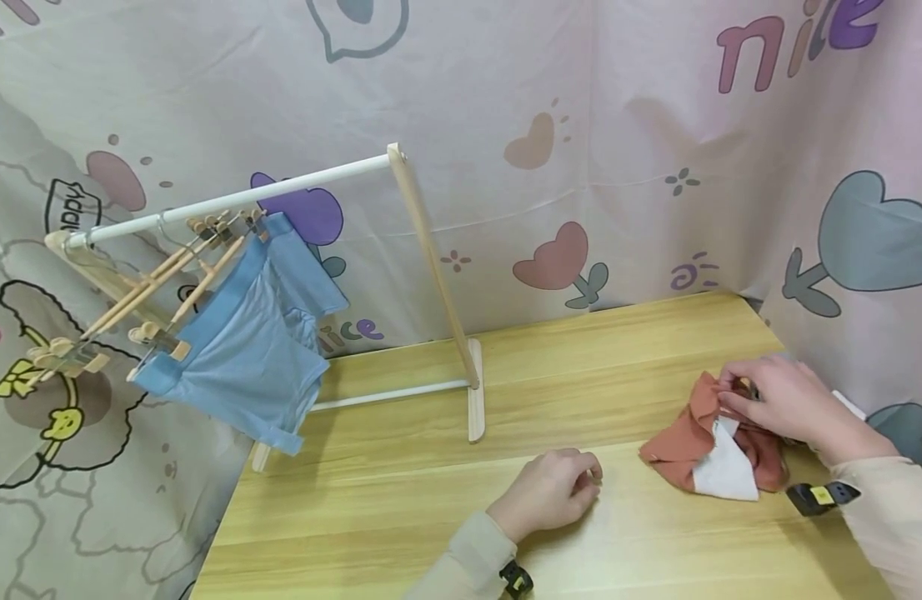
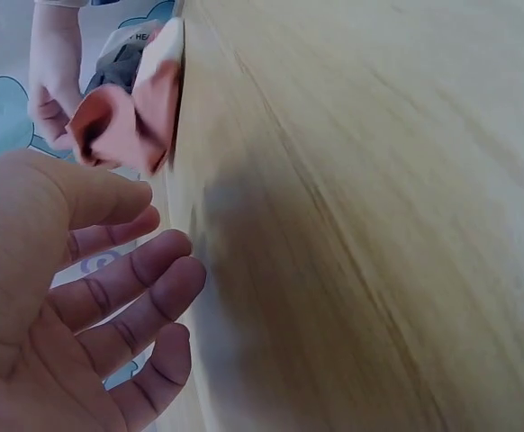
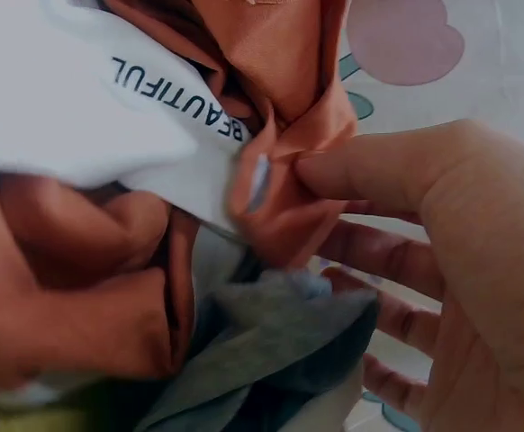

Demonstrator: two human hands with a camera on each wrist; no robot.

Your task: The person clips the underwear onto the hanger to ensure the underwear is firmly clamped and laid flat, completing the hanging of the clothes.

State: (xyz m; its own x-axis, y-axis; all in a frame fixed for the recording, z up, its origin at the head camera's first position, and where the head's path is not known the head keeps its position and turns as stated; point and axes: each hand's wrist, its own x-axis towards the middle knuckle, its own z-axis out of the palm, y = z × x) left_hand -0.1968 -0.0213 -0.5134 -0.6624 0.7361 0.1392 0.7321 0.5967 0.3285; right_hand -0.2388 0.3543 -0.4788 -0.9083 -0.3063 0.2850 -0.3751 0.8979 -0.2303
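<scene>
On the right of the table lies a crumpled rust-orange and white garment (image 1: 678, 450), printed "BEAUTIFUL" on its white part in the right wrist view. My right hand (image 1: 779, 400) pinches a fold of its orange cloth (image 3: 284, 211) between thumb and fingers. A grey-blue cloth (image 3: 280, 333) shows below that fold, close to the lower fingers. My left hand (image 1: 547, 492) hovers or rests near the table's middle, holding nothing. Its fingers (image 2: 127, 279) are loosely bent, and the garment is apart from them.
A wooden rack with a white rail (image 1: 281, 187) stands at the left. Light blue shorts (image 1: 243, 350) hang there from a wooden clip hanger (image 1: 206, 283), beside further hangers. A printed curtain (image 1: 641, 125) borders the wooden table (image 1: 401, 517) behind and at the sides.
</scene>
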